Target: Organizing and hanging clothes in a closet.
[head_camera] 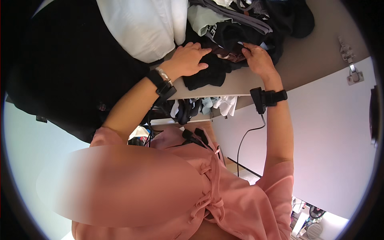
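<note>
On a cabinet shelf before me lies a heap of folded clothes. My left hand (190,59) rests at its front left, thumb and index finger apart, the index fingertip touching dark cloth. Nothing shows in its grasp. My right hand (260,59) pinches the edge of a black garment with white lettering (231,34) between thumb and fingers; the other fingertips are partly hidden. Between the hands lies a shiny dark maroon garment (232,57). Below it a black cloth (207,78) hangs towards the shelf's front edge. A pale green garment (204,19) sits higher in the heap.
A white garment (141,27) and a large black garment (75,60) hang at the left. A white cabinet door (330,126) with a metal hinge (349,61) stands open at the right. More clothes (195,108) show below the shelf edge (228,90). A cable (240,141) dangles from my right wrist strap.
</note>
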`<state>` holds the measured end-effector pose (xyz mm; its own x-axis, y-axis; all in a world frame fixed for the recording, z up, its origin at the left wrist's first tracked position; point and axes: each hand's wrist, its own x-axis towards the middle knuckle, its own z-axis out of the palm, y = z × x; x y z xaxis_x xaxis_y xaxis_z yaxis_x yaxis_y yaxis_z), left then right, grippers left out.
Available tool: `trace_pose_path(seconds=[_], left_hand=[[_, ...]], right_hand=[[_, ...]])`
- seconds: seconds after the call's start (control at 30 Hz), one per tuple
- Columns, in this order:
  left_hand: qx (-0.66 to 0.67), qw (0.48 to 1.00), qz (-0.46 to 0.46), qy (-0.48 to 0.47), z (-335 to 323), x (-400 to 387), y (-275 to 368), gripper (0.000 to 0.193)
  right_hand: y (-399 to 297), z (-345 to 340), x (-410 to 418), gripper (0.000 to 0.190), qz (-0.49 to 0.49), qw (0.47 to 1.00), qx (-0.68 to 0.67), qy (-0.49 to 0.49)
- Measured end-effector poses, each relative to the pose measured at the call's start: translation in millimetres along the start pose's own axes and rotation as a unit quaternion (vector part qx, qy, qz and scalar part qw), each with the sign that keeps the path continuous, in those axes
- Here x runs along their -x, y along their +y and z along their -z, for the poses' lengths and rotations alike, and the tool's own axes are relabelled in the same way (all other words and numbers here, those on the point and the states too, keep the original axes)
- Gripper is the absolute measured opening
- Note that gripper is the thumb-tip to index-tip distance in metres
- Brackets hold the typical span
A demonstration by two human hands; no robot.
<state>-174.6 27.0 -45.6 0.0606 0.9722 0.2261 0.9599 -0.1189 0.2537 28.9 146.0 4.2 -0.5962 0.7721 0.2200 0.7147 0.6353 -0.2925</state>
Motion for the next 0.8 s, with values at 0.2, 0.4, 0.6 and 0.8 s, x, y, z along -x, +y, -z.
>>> trace_pose_path(seconds=[0.2, 0.4, 0.6, 0.8], left_hand=[[-0.116, 0.990, -0.041, -0.069, 7.5, -18.7, 13.7, 0.042], [0.000, 0.995, 0.042, 0.087, -15.1, -34.0, 0.9, 0.050], [0.073, 0.980, 0.179, 0.043, -34.1, -79.3, -2.4, 0.064], [0.628, 0.766, 0.114, 0.077, -4.8, -96.9, 3.9, 0.039]], right_hand=[[6.0, 4.4, -10.4, 0.029, -0.025, 0.998, -0.045, -0.038], [11.2, 2.2, -13.8, 0.029, -0.025, 0.996, -0.061, -0.056], [20.3, -10.6, -11.9, 0.029, 0.007, 0.991, -0.133, -0.026], [-27.7, -10.6, 35.9, 0.033, 0.019, 0.985, -0.170, 0.009]])
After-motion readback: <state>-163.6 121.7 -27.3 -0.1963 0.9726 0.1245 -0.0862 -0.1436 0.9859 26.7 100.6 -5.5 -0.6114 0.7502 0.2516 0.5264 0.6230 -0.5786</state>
